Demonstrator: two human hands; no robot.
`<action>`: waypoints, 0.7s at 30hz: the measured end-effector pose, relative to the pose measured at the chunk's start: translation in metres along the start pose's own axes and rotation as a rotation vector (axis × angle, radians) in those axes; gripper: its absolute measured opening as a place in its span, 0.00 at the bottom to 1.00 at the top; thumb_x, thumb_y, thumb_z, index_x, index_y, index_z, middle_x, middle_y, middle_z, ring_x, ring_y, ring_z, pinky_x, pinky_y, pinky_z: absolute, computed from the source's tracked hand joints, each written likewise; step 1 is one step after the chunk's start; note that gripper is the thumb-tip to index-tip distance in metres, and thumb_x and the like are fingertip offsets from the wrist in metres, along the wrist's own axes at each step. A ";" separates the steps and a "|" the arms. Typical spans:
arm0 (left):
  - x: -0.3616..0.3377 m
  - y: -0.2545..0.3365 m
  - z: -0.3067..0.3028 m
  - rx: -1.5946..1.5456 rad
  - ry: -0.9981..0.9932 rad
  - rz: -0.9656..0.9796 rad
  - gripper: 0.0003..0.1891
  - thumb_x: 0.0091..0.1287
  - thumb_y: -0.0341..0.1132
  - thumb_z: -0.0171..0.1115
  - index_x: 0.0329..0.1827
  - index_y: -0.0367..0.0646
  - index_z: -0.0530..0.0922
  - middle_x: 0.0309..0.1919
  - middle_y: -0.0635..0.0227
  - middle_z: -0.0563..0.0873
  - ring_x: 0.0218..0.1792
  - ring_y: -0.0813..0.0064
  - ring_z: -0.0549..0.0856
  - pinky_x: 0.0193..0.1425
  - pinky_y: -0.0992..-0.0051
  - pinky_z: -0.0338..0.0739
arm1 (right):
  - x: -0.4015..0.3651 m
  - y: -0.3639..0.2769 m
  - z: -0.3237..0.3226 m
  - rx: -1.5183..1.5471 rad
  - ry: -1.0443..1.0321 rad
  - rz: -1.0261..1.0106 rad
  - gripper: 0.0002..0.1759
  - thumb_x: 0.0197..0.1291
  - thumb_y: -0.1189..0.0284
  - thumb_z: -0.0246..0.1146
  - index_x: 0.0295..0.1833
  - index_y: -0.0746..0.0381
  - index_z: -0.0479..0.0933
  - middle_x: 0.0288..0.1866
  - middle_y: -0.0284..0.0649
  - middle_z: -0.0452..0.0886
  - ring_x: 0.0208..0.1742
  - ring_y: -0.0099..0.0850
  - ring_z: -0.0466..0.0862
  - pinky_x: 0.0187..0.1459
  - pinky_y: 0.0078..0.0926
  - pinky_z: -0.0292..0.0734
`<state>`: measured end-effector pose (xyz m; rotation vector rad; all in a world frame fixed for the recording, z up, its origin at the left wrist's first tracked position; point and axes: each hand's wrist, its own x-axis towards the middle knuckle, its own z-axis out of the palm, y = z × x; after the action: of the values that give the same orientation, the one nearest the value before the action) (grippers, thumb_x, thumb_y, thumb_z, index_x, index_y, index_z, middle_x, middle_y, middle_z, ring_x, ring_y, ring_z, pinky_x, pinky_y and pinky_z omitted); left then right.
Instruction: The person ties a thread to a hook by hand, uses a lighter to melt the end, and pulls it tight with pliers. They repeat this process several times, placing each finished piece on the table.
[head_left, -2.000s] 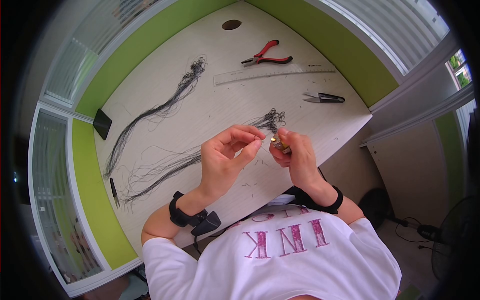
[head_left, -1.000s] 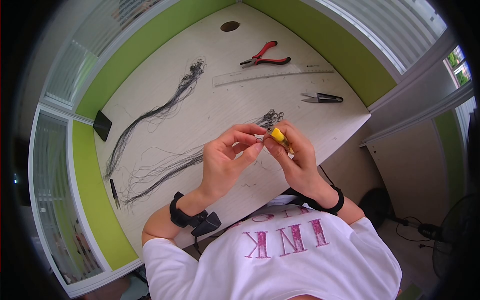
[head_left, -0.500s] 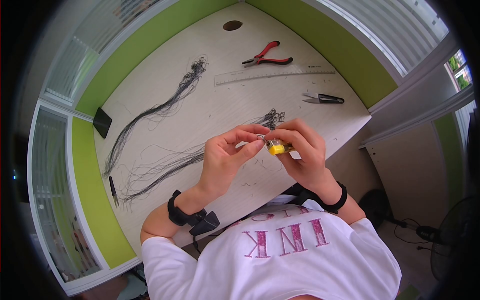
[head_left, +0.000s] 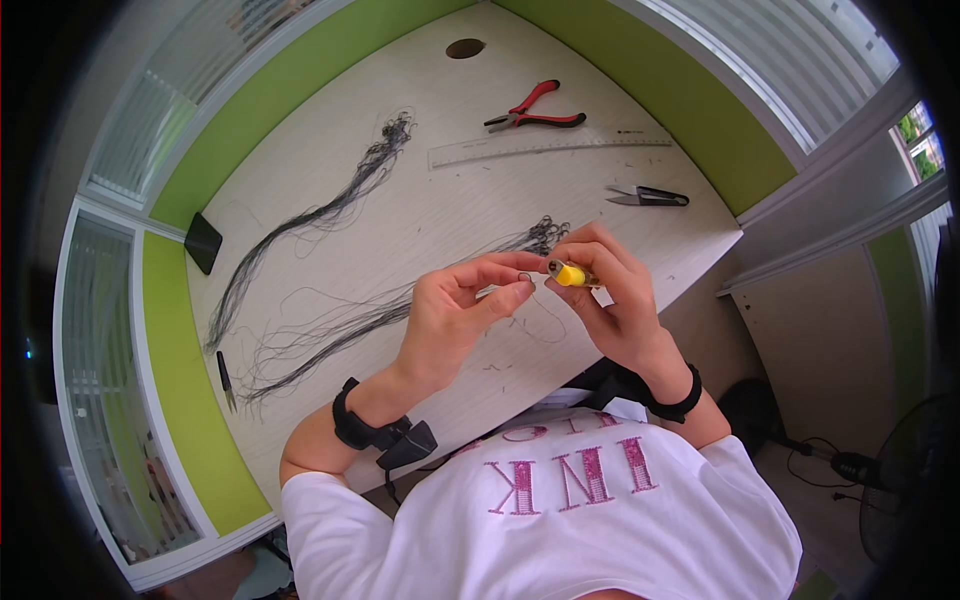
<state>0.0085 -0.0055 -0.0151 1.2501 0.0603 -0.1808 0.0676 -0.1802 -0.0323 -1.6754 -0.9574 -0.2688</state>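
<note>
My left hand [head_left: 445,315] pinches a small dark fish hook [head_left: 526,279] between thumb and fingertips, its curve showing past them. Close on its right, my right hand [head_left: 620,295] is closed around a lighter [head_left: 574,275], whose metal top and yellow part point toward the hook. A thin loop of line hangs below the hands. Behind them lies a bundle of fish hooks [head_left: 545,236] with long dark lines [head_left: 345,345] trailing left. A second bundle of dark lines [head_left: 320,213] stretches across the table farther back, hooks at its upper end.
Red-handled pliers [head_left: 535,115], a clear ruler [head_left: 550,148] and thread snips [head_left: 648,196] lie at the back right. A dark phone-like slab [head_left: 204,244] and a pointed tool [head_left: 226,382] are at the left edge. Small clippings dot the table [head_left: 420,205]. Green panels [head_left: 690,120] border it.
The lighter has tilted upward and shifted slightly right, away from the fish hook. My right hand has turned with it, while my left hand stays almost where it was.
</note>
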 end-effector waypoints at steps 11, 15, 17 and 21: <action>0.000 0.000 -0.002 -0.030 -0.003 -0.167 0.10 0.62 0.29 0.59 0.44 0.33 0.78 0.40 0.65 0.81 0.35 0.83 0.77 0.37 0.83 0.72 | 0.003 0.003 -0.008 0.089 -0.095 0.029 0.16 0.43 0.88 0.60 0.41 0.65 0.76 0.37 0.40 0.74 0.34 0.30 0.78 0.33 0.23 0.74; 0.001 -0.001 -0.007 -0.067 -0.091 -0.285 0.12 0.63 0.30 0.59 0.47 0.33 0.76 0.37 0.69 0.80 0.34 0.85 0.77 0.29 0.86 0.69 | 0.003 0.006 -0.008 0.123 -0.118 -0.033 0.19 0.38 0.89 0.61 0.40 0.62 0.78 0.36 0.39 0.74 0.33 0.30 0.77 0.32 0.24 0.74; 0.001 -0.001 -0.008 -0.070 -0.094 -0.311 0.13 0.62 0.31 0.59 0.47 0.33 0.76 0.36 0.68 0.80 0.34 0.85 0.77 0.27 0.86 0.67 | 0.003 0.005 -0.009 0.064 -0.131 -0.026 0.20 0.36 0.88 0.62 0.38 0.60 0.79 0.36 0.38 0.74 0.33 0.30 0.77 0.30 0.24 0.72; 0.003 0.002 -0.013 -0.156 -0.152 -0.386 0.12 0.63 0.31 0.60 0.46 0.34 0.77 0.35 0.68 0.82 0.36 0.84 0.79 0.25 0.87 0.68 | 0.003 0.011 -0.007 -0.008 -0.112 -0.124 0.19 0.34 0.86 0.63 0.37 0.58 0.79 0.35 0.36 0.74 0.31 0.29 0.76 0.28 0.23 0.71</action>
<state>0.0126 0.0072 -0.0182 1.0567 0.1813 -0.5943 0.0791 -0.1853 -0.0358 -1.6541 -1.1478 -0.2639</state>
